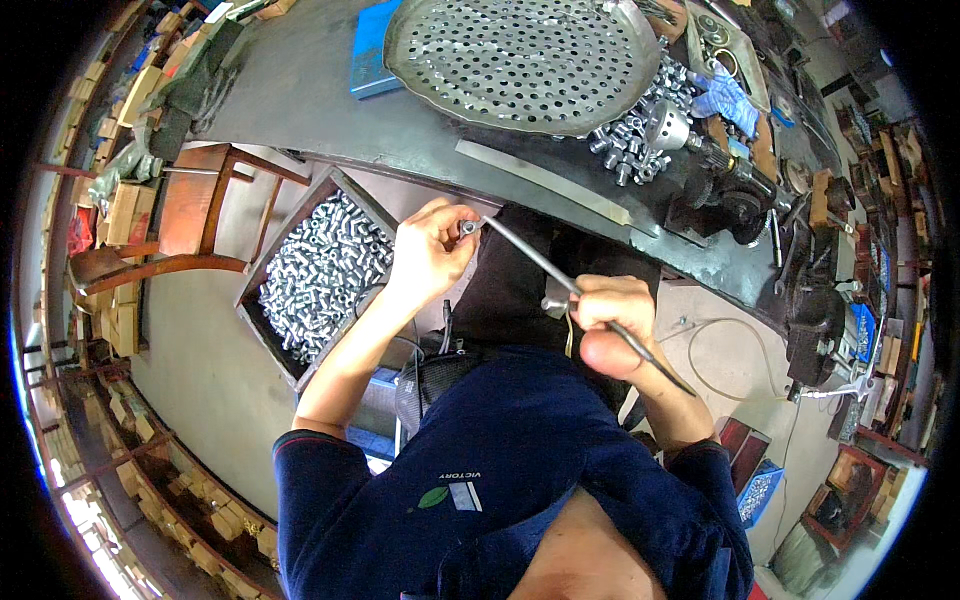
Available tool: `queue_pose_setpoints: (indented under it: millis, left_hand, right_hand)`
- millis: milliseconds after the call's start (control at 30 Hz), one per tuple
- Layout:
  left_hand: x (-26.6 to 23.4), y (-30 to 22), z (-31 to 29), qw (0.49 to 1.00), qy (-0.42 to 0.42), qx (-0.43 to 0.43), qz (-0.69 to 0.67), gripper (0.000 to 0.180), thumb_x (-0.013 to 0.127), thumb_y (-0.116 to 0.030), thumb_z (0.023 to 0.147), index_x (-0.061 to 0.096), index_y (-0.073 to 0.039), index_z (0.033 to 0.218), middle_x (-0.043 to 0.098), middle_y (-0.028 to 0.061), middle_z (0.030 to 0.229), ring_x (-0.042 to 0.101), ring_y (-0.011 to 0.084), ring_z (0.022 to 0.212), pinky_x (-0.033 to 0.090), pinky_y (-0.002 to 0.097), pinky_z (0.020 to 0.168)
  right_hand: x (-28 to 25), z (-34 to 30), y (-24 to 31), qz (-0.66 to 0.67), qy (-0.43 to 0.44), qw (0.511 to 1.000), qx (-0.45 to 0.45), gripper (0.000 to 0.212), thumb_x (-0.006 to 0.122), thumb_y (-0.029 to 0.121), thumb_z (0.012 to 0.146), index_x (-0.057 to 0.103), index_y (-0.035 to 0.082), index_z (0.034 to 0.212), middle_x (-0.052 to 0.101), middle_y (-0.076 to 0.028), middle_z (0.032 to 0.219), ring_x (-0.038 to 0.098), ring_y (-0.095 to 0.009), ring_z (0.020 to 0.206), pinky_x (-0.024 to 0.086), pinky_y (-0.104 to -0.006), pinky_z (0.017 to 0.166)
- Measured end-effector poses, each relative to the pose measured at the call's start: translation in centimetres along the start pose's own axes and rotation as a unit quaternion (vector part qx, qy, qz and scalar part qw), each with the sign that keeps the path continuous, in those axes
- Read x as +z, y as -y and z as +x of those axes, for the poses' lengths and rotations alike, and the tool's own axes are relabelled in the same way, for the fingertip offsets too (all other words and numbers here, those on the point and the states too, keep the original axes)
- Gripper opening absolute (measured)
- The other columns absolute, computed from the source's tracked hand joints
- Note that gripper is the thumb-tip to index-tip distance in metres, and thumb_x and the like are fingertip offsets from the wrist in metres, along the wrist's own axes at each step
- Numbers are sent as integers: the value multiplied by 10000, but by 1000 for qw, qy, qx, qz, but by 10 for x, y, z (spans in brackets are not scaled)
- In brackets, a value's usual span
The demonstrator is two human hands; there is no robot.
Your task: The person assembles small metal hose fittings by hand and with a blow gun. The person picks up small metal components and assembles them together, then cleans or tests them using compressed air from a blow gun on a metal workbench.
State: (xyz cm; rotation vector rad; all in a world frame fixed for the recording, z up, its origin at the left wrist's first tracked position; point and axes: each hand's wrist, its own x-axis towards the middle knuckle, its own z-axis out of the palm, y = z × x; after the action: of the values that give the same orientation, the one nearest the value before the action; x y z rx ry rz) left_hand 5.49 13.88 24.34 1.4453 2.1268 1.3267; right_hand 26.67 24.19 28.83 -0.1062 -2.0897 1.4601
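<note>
My left hand [428,245] is closed on a small, hollow metal fitting [468,229], held in the fingertips with its open end showing. A long, thin metal rod [540,258] is gripped in my right hand [612,310]. It slants from upper left to lower right, and its dark, tapered end sticks out past my wrist. The rod's tip is close beside the fitting; I cannot tell whether they touch. To the left of my left hand, a wooden crate [262,338] holds a heap of similar metal fittings [330,265].
On the dark workbench [290,100] stand a round perforated metal tray [520,70], loose fittings [622,150] and a flat metal bar [540,180]. Further right are a blue glove [728,97] and a dark clamping device [735,205]. A wooden chair [195,205] stands left.
</note>
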Motion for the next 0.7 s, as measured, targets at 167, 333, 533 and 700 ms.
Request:
queue_pose_setpoints:
  millis: [167, 333, 533, 700]
  left_hand:
    - [-1, -6, 2, 999, 2, 37, 30, 175, 664, -14, 627, 619, -42, 794, 457, 53, 584, 461, 159, 456, 380, 278, 446]
    - [-1, -2, -1, 997, -8, 62, 43, 169, 661, -9, 623, 619, -44, 783, 453, 50, 579, 457, 152, 451, 376, 272, 435]
    - [0, 0, -1, 998, -8, 59, 11, 183, 645, 17, 619, 625, -33, 793, 430, 29, 580, 410, 112, 462, 335, 246, 430]
    - [0, -3, 0, 999, 5, 51, 10, 190, 650, 13, 615, 627, -34, 797, 416, 25, 570, 400, 110, 464, 330, 247, 433]
  right_hand:
    - [6, 3, 3, 17, 50, 999, 2, 592, 505, 578, 802, 352, 61, 556, 328, -44, 536, 369, -194, 434, 243, -314, 420]
    - [5, 5, 7, 27, 55, 998, 27, 626, 483, 613, 802, 348, 53, 556, 341, -44, 536, 364, -179, 439, 244, -307, 427]
    - [3, 5, 8, 47, 51, 997, 44, 610, 516, 578, 783, 339, 45, 544, 337, -47, 536, 361, -169, 445, 244, -307, 432]
    - [2, 4, 8, 50, 46, 996, 51, 566, 534, 522, 773, 339, 41, 545, 336, -47, 535, 360, -171, 445, 245, -307, 437]
